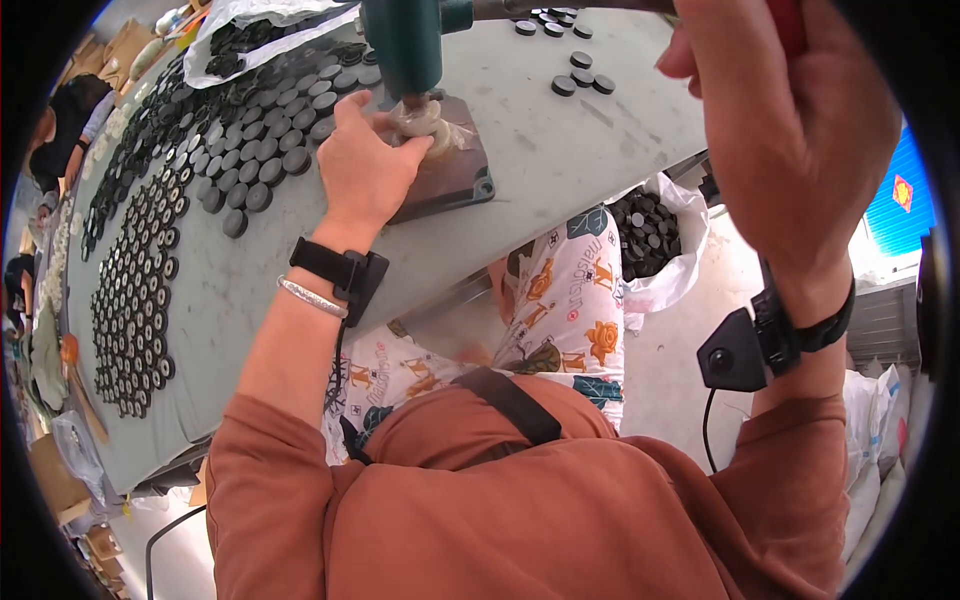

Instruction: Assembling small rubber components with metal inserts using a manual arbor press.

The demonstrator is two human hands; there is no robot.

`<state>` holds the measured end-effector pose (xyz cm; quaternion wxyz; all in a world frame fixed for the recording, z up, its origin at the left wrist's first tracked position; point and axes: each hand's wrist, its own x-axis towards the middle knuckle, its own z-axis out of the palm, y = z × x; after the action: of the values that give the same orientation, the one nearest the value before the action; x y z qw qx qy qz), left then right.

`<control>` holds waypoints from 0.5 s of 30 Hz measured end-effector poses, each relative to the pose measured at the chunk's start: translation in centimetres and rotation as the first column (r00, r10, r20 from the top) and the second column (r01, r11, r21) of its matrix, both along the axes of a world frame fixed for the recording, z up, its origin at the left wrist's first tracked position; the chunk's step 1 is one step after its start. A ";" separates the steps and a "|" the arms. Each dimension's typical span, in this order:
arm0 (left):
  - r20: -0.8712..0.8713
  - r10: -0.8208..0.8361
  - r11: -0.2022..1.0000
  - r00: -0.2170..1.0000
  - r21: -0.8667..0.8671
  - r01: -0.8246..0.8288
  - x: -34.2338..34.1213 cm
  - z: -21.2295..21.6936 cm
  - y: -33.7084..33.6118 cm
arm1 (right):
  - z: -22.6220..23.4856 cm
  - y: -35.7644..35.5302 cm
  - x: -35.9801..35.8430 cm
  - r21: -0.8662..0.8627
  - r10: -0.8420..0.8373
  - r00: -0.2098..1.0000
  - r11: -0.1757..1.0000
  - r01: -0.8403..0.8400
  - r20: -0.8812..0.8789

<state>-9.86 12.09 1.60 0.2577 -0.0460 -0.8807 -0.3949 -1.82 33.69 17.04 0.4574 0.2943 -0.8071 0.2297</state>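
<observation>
A dark green hand press (402, 45) stands at the table's far edge of my reach, its ram down on a pale, partly translucent round piece (422, 118) over a dark metal base plate (450, 185). With thumb and fingers curved around that piece, my left hand (368, 165) steadies it from the left; what lies under the ram is partly hidden. High at the right, my right hand (790, 130) is closed around the red grip (788, 25) of the press's lever (560, 5). Smooth black round caps (262, 150) lie close to the left of my left hand.
Rows of black discs with light centres (135, 300) cover the table's left side. A white plastic bag (205, 55) of black parts lies behind. Several loose caps (580, 77) rest at the right. Below the edge stands a white sack (690, 245) of black pieces. Another person (75, 125) is at far left.
</observation>
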 end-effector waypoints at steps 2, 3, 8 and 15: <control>0.017 -0.005 1.000 1.000 -0.012 0.005 0.1 0.2 0.0 | -0.1 -0.8 0.5 0.009 0.000 1.000 1.000 0.000 -0.003; 0.015 -0.010 1.000 1.000 -0.009 0.010 0.1 0.3 0.2 | -0.1 -1.0 0.7 0.014 -0.004 1.000 1.000 0.004 -0.005; 0.005 -0.027 1.000 1.000 -0.012 0.027 0.7 0.3 -0.3 | -0.8 -1.7 1.3 0.108 0.001 1.000 0.994 0.000 -0.009; 0.116 -0.057 0.998 0.992 -0.023 0.060 3.4 0.3 -3.3 | -3.7 -2.4 4.0 0.052 -0.106 0.950 0.994 0.094 0.295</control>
<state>-6.47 8.81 1.86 0.1941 -0.0525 -0.8974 -0.3927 2.15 31.26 13.38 0.3365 0.2237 -0.8846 0.2328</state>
